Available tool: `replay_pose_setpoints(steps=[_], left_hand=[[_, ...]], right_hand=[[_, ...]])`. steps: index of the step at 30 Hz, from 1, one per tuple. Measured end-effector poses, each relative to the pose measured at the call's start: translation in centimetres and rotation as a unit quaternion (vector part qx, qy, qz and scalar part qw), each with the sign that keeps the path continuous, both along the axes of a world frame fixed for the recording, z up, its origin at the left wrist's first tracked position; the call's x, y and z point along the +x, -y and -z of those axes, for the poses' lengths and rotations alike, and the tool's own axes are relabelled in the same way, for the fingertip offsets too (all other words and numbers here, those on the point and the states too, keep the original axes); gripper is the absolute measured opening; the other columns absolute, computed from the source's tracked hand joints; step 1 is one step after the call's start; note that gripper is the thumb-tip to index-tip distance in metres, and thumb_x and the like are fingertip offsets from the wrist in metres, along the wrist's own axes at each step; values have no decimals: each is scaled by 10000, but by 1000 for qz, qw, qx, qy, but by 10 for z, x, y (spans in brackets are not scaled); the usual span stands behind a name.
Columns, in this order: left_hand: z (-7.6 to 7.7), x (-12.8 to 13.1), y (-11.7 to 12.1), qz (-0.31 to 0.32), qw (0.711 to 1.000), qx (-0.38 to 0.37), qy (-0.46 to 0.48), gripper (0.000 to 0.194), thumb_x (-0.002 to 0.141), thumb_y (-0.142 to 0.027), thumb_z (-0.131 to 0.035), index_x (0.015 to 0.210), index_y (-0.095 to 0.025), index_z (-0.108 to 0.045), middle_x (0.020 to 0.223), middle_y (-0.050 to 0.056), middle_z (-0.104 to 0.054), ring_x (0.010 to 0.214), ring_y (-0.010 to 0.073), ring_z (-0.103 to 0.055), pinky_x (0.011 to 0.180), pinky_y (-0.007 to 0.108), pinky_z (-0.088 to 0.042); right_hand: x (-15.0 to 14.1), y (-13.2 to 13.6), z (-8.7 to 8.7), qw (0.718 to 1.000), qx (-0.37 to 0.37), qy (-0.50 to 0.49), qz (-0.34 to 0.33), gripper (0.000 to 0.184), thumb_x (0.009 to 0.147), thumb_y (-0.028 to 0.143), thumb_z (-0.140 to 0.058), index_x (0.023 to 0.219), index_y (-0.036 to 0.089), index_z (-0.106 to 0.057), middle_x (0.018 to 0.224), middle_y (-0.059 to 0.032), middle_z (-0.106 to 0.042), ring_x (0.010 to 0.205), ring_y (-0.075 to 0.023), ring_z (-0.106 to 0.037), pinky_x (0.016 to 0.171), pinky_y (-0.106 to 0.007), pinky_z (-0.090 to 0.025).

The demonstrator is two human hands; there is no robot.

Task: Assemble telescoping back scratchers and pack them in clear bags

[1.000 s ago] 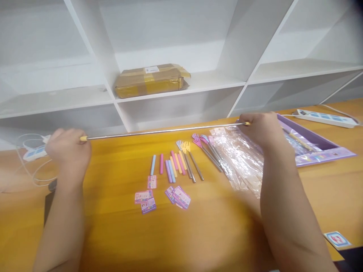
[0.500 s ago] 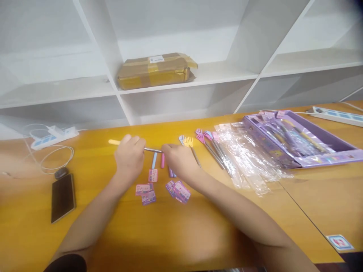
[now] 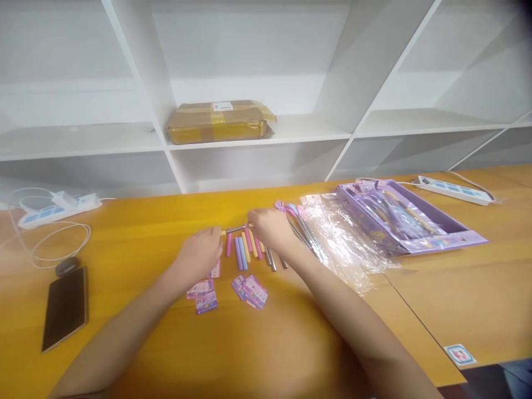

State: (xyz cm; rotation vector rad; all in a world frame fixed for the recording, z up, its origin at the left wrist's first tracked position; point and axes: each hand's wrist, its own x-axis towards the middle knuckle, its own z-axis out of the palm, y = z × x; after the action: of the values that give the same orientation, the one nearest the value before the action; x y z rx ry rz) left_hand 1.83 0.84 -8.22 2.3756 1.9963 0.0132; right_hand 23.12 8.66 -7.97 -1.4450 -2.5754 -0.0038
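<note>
My left hand is closed around the yellow handle end of a back scratcher. The thin metal rod of this back scratcher spans the gap to my right hand, which is closed on the other end. Its head is mostly hidden by the fingers. Just below the rod lie several coloured handles in pink, purple, blue and yellow, side by side. Bare metal rods show under my right wrist. Back scratchers with pink and blue hand-shaped heads lie beyond my right hand.
Small printed cards lie in front. Clear plastic bags and a purple box of packed items are on the right. A phone and power strip sit left. A taped carton stands on the shelf.
My hands have come closer together along the rod, and less of the yellow handle shows. The view has shifted, uncovering more coloured handles on the table.
</note>
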Motion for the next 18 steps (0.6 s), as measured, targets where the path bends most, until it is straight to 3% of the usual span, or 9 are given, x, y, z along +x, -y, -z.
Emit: replay_pose_setpoints(steps=[3, 6, 8, 11, 14, 18], left_hand=[[0, -9, 1, 39, 998, -41, 7, 206, 1051, -233, -397, 1092, -208, -598, 881, 113, -722, 711, 273, -674, 613, 361, -404], [-7, -19, -1, 100, 981, -140, 90, 190, 1060, -296, -415, 1107, -235, -589, 843, 81, -733, 686, 253, -678, 624, 347, -437], [-13, -23, -3, 123, 948, -222, 191, 243, 1087, -377, -389, 1020, -246, -582, 866, 60, -755, 724, 226, -710, 660, 328, -483], [-15, -24, -2, 126, 881, -302, 343, 298, 1084, -494, -434, 972, -242, -546, 936, 46, -780, 762, 206, -750, 632, 296, -519], [0, -20, 7, 114, 807, -344, 466, 305, 1044, -534, -545, 1064, -230, -530, 975, 64, -785, 715, 203, -767, 524, 259, -490], [37, -10, 29, 67, 754, -264, 597, 366, 1022, -555, -595, 1087, -206, -508, 839, 39, -750, 599, 163, -730, 451, 209, -438]], right_hand=[[9, -7, 0, 1000, 3, -18, -7, 162, 891, 112, -560, 985, 185, -670, 963, -99, -748, 777, -190, -625, 613, -295, -219], [20, -16, -3, 999, 4, -38, -3, 285, 890, 145, -611, 1165, 215, -642, 1096, -76, -753, 826, -189, -643, 630, -274, -267], [34, -25, -6, 999, 9, -48, 22, 380, 923, 188, -617, 1300, 231, -592, 1187, -72, -738, 887, -191, -661, 660, -262, -319], [70, -40, -10, 994, 20, -49, 94, 316, 1022, 283, -536, 1328, 220, -587, 1243, -97, -716, 956, -201, -672, 737, -272, -394], [121, -47, -2, 982, 5, -28, 185, 266, 1050, 308, -490, 1212, 184, -662, 1261, -146, -704, 1027, -235, -680, 809, -300, -442], [184, -34, 32, 954, -51, 13, 294, 411, 972, 432, -643, 1192, 89, -687, 1262, -264, -687, 1120, -348, -678, 900, -399, -488]])
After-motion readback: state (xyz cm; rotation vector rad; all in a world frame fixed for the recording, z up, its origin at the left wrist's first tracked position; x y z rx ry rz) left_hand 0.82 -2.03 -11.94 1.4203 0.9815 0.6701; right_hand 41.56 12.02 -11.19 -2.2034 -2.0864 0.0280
